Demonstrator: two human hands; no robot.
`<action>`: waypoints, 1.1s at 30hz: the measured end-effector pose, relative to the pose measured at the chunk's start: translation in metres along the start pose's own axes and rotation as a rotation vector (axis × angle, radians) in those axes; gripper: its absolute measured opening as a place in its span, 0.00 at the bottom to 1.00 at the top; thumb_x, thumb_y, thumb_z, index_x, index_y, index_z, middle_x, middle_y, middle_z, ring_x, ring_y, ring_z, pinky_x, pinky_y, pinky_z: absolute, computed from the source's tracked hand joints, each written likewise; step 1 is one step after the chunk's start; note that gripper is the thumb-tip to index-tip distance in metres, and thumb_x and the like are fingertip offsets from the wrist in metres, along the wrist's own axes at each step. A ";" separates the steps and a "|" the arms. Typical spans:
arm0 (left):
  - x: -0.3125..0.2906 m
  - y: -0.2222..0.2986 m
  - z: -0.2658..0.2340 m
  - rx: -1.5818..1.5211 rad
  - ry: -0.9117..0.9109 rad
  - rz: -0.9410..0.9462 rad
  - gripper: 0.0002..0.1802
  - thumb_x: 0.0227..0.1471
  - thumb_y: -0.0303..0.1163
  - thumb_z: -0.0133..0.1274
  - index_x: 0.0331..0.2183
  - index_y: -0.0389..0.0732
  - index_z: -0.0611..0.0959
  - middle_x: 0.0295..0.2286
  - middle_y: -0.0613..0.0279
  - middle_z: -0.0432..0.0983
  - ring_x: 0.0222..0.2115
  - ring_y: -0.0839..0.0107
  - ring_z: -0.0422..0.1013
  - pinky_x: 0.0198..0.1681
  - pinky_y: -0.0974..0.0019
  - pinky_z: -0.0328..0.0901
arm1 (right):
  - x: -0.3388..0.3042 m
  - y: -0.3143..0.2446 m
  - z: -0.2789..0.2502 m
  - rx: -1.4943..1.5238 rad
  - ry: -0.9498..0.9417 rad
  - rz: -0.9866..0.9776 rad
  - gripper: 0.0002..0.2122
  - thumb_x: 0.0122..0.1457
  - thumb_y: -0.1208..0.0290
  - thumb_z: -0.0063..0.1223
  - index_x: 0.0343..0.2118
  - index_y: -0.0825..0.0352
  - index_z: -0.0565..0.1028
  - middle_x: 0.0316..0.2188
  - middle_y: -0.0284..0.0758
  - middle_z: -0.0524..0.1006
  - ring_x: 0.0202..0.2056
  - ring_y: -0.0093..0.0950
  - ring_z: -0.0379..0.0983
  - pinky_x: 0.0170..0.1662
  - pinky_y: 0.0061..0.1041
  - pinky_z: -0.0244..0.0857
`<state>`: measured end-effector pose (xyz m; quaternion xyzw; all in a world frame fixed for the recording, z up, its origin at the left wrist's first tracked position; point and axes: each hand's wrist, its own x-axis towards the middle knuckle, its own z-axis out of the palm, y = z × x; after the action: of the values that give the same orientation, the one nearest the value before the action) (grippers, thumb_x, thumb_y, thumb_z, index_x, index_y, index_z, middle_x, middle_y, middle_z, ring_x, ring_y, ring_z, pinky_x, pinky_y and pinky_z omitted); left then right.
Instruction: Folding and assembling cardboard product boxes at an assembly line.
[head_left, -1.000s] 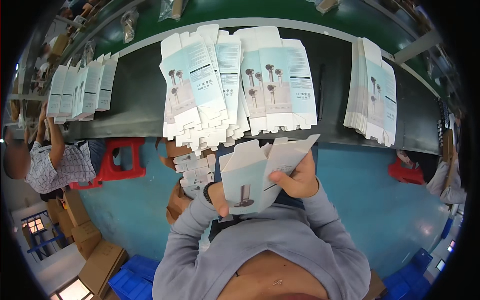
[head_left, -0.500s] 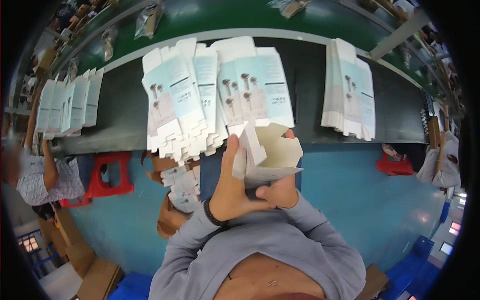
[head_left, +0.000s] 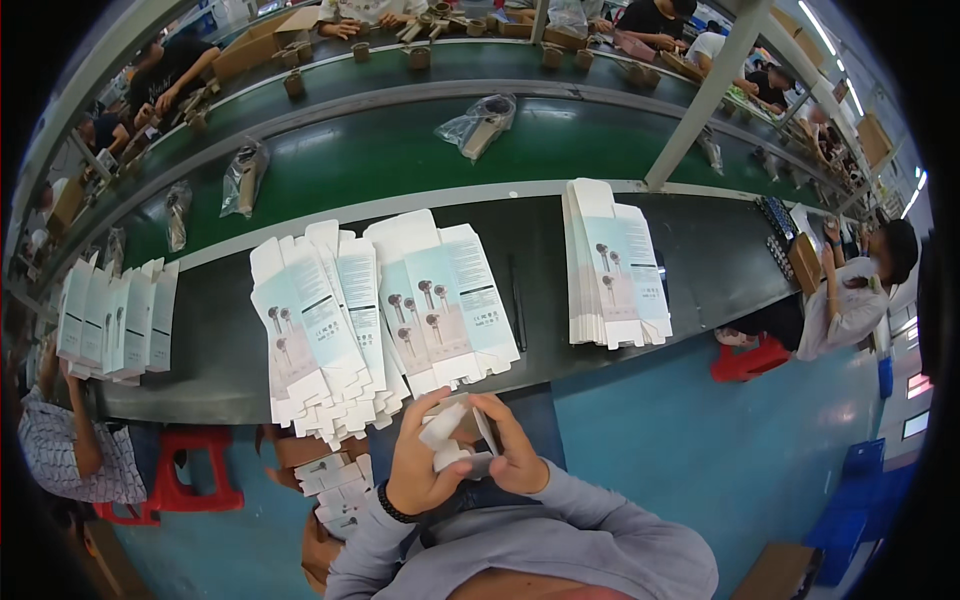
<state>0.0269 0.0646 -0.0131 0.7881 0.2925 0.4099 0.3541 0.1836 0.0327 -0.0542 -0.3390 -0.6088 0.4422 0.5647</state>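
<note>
A small white carton [head_left: 443,427], partly folded up with its top open, is held just off the bench's near edge. My left hand [head_left: 412,468] is closed around its left side. My right hand [head_left: 517,450] grips the other side, thumb near the lower front. Fingers cover much of the carton, so its bottom is hidden. Just beyond my hands, overlapping flat printed cartons [head_left: 430,300] and a fanned pile of flat cartons [head_left: 315,335] lie on the dark bench [head_left: 215,375].
Further right lies another stack of flat cartons [head_left: 615,275]; a thin dark stick [head_left: 517,300] is left of it. Erected cartons [head_left: 115,320] stand at far left beside a seated person. Bagged parts [head_left: 478,130] rest on the green conveyor [head_left: 350,165]. Red stools [head_left: 200,465] flank me.
My view has tilted up, showing more of the conveyor and people beyond. The carton has turned in my hands, and my right hand now wraps its right side.
</note>
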 end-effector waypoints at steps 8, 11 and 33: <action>-0.006 -0.011 0.022 -0.290 0.348 0.106 0.38 0.40 0.19 0.48 0.54 0.43 0.54 0.31 0.57 0.67 0.39 0.61 0.63 0.46 0.58 0.57 | 0.014 0.001 0.020 0.494 0.175 0.012 0.19 0.55 0.63 0.50 0.45 0.69 0.62 0.46 0.41 0.65 0.47 0.30 0.62 0.51 0.28 0.54; -0.009 -0.012 0.021 -0.330 0.371 0.115 0.38 0.40 0.17 0.47 0.54 0.43 0.55 0.29 0.59 0.65 0.36 0.64 0.64 0.42 0.61 0.59 | 0.012 -0.003 0.029 0.419 0.298 -0.034 0.20 0.55 0.57 0.48 0.44 0.65 0.62 0.44 0.46 0.66 0.44 0.32 0.65 0.48 0.29 0.58; -0.023 -0.001 -0.010 0.108 0.270 0.219 0.61 0.15 0.49 0.71 0.55 0.52 0.58 0.41 0.57 0.63 0.37 0.62 0.62 0.37 0.63 0.59 | 0.017 -0.008 0.034 0.330 -0.022 0.416 0.13 0.52 0.84 0.47 0.40 0.70 0.62 0.39 0.35 0.67 0.35 0.17 0.69 0.30 0.12 0.64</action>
<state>0.0066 0.0512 -0.0193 0.7708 0.2714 0.5319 0.2221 0.1489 0.0405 -0.0394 -0.3552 -0.4520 0.6456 0.5027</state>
